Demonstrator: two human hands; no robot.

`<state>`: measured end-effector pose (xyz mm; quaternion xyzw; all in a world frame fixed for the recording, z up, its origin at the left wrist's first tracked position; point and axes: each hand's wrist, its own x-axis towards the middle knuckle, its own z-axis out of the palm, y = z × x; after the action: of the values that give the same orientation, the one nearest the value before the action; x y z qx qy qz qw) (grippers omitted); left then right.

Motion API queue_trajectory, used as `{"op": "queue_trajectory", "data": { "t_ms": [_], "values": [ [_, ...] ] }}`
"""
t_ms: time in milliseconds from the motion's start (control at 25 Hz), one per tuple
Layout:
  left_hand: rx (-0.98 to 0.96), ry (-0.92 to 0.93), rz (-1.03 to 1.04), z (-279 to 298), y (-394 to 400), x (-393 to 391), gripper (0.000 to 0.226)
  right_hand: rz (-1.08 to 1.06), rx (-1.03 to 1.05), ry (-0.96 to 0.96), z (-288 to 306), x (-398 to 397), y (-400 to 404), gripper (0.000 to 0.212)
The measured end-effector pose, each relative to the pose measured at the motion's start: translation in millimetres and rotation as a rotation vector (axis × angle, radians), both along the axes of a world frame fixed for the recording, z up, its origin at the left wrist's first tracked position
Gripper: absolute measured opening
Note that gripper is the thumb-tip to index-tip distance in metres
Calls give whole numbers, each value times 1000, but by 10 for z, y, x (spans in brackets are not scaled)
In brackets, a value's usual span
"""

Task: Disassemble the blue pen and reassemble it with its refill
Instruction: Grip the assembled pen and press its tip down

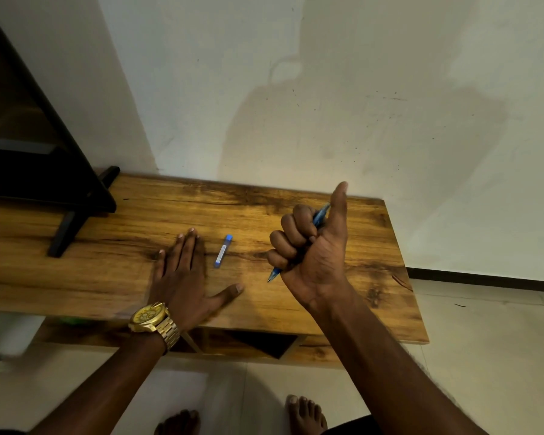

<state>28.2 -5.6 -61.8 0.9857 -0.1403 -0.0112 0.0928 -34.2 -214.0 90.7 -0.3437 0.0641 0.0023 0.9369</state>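
My right hand (311, 246) is raised above the wooden table (107, 271) and grips the blue pen (320, 216) in a fist, thumb stuck straight up. The pen's tip pokes out below my fist, its other end above my curled fingers. A short blue cap-like pen piece (223, 251) with a label lies on the table between my hands. My left hand (186, 274) rests flat on the table, fingers straight, thumb spread toward the blue piece, not touching it.
A black stand with a leg (73, 221) occupies the table's left end. A white wall rises right behind the table. The table's right edge (402, 271) lies close to my right hand. My bare feet are on the tiled floor below.
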Motion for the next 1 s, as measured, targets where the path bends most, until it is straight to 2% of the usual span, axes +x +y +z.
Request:
{"op": "queue_trajectory", "data": {
  "t_ms": [200, 1000],
  "values": [
    [17, 12, 6, 14, 1, 2, 144, -33, 78, 35, -8, 17, -21, 66],
    [13, 32, 6, 60, -11, -20, 145, -76, -6, 24, 14, 7, -48, 63]
  ]
}}
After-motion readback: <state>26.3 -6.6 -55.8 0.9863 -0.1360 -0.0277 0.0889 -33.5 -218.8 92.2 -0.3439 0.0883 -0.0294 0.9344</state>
